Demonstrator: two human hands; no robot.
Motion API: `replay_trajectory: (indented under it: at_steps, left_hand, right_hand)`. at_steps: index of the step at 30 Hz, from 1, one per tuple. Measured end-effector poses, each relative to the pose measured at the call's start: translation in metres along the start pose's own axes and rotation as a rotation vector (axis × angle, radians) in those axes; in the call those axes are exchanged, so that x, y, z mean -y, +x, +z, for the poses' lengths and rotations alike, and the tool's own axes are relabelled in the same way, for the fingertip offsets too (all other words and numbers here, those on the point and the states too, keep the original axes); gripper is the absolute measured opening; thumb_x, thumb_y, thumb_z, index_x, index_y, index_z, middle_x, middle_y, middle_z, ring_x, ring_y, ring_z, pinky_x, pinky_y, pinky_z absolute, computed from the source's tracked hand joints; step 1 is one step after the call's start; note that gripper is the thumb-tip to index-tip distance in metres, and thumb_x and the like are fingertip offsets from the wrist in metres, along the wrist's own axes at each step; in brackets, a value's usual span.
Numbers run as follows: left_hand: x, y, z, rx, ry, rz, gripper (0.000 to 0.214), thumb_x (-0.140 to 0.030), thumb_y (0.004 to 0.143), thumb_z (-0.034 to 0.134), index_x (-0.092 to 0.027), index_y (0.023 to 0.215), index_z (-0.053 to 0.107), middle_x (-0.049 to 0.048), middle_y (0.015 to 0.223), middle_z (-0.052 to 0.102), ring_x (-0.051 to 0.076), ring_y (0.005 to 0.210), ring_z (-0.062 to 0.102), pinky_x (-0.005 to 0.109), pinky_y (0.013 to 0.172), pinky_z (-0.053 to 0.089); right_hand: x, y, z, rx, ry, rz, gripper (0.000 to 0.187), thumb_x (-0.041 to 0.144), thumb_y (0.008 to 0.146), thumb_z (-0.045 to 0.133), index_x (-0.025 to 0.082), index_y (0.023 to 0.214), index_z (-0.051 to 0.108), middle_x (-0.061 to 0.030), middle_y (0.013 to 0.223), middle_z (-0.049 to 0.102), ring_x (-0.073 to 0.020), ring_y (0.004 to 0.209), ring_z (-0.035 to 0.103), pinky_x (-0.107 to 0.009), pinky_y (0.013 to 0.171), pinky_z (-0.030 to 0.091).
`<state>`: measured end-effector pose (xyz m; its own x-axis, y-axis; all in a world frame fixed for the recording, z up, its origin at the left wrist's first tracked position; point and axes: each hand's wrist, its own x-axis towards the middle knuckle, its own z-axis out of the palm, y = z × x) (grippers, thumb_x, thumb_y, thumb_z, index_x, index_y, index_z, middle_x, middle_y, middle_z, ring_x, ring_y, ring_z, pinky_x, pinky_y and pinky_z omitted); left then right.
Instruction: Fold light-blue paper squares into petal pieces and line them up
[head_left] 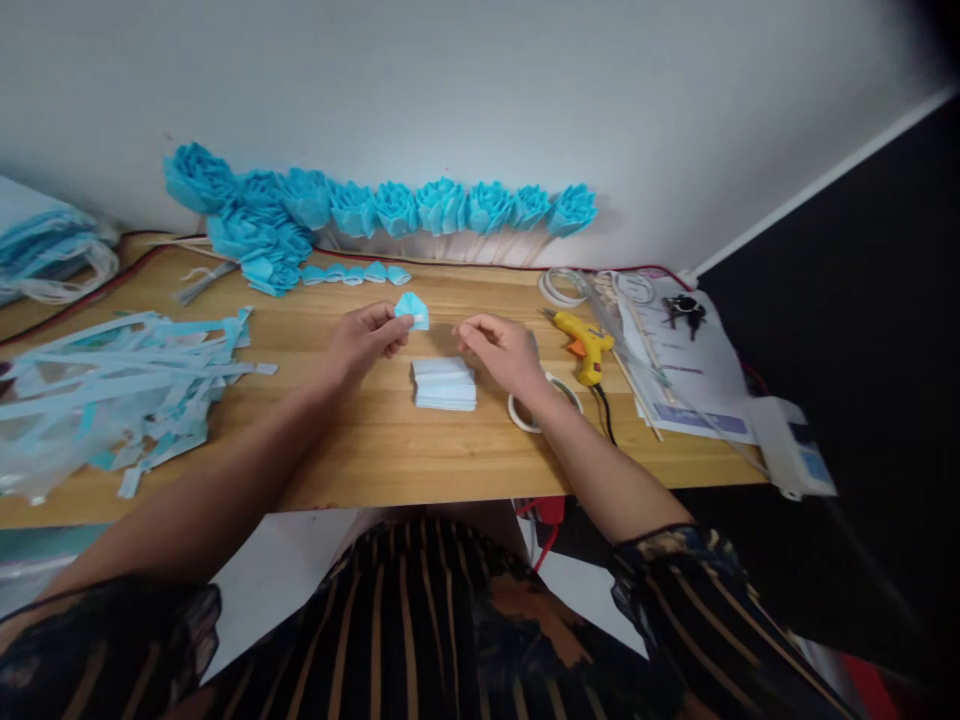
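Between the thumb and fingers of my left hand [369, 338] is a small folded blue fabric petal [412, 311], with a whitish strip on its lower part. My right hand [499, 347] hovers just right of it, fingertips pinched together and apart from the petal. Whether anything tiny sits in that pinch I cannot make out. Below and between both hands lies a stack of pale blue-white fabric pieces [443, 384]. Behind my left hand, a row of similar folded petals [354, 273] runs along the table. A roll of tape [523, 412] is partly hidden under my right forearm.
Blue fabric flowers [395, 207] on sticks lean along the wall. Fabric scraps [150, 370] cover the table's left side. At right are a yellow glue gun [586, 343] with a black cord, keys [684, 312] on papers [709, 365], and a white power strip [791, 447] at the edge.
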<state>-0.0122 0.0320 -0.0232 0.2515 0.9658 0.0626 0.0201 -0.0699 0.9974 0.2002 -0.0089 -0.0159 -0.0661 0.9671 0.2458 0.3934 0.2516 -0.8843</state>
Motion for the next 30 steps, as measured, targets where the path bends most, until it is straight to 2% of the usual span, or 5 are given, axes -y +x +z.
replay_trajectory:
  at_steps: [11, 24, 26, 28, 30]
  left_hand:
    - [0.000, 0.000, -0.006, 0.024, 0.113, -0.031, 0.032, -0.040, 0.080, 0.068, -0.018, 0.059, 0.056, -0.0016, 0.057, 0.052, 0.009, 0.053, 0.042, 0.024, 0.053, 0.032]
    - [-0.013, -0.005, -0.005, 0.057, 0.294, -0.105, 0.040, -0.050, 0.081, 0.065, -0.020, 0.057, 0.053, -0.0030, 0.054, 0.045, 0.011, 0.052, 0.037, 0.026, 0.052, 0.028]
    - [-0.014, -0.004, -0.005, 0.061, 0.320, -0.107, 0.041, -0.051, 0.080, 0.064, -0.020, 0.055, 0.051, -0.0031, 0.053, 0.043, 0.011, 0.052, 0.036, 0.026, 0.051, 0.027]
    - [-0.013, -0.004, -0.005, 0.073, 0.341, -0.096, 0.042, -0.051, 0.079, 0.063, -0.020, 0.055, 0.051, -0.0031, 0.052, 0.043, 0.011, 0.051, 0.037, 0.025, 0.051, 0.028]
    - [-0.010, -0.003, -0.007, 0.079, 0.367, -0.071, 0.041, -0.052, 0.079, 0.063, -0.020, 0.055, 0.052, -0.0030, 0.053, 0.044, 0.012, 0.052, 0.039, 0.024, 0.051, 0.029]
  right_hand:
    - [0.008, -0.002, -0.002, 0.018, -0.231, -0.045, 0.022, 0.034, 0.092, 0.055, 0.020, 0.082, 0.069, 0.0024, 0.070, 0.067, -0.0111, 0.066, 0.056, -0.022, 0.067, 0.039]
    - [0.001, -0.003, 0.005, 0.109, -0.334, -0.105, 0.023, 0.032, 0.095, 0.053, 0.021, 0.091, 0.073, 0.0004, 0.087, 0.075, -0.0119, 0.076, 0.063, -0.022, 0.069, 0.039]
    - [0.004, 0.002, -0.009, 0.105, -0.429, -0.160, 0.025, 0.033, 0.097, 0.051, 0.022, 0.094, 0.073, -0.0017, 0.093, 0.077, -0.0138, 0.083, 0.066, -0.023, 0.073, 0.040]
    - [0.006, 0.012, -0.035, 0.032, -0.578, -0.170, 0.029, 0.035, 0.099, 0.048, 0.022, 0.098, 0.074, -0.0045, 0.102, 0.077, -0.0171, 0.093, 0.067, -0.025, 0.079, 0.040]
    - [0.005, 0.025, -0.071, -0.079, -0.771, -0.045, 0.030, 0.032, 0.100, 0.045, 0.023, 0.108, 0.072, -0.0065, 0.110, 0.076, -0.0200, 0.100, 0.066, -0.027, 0.080, 0.040]
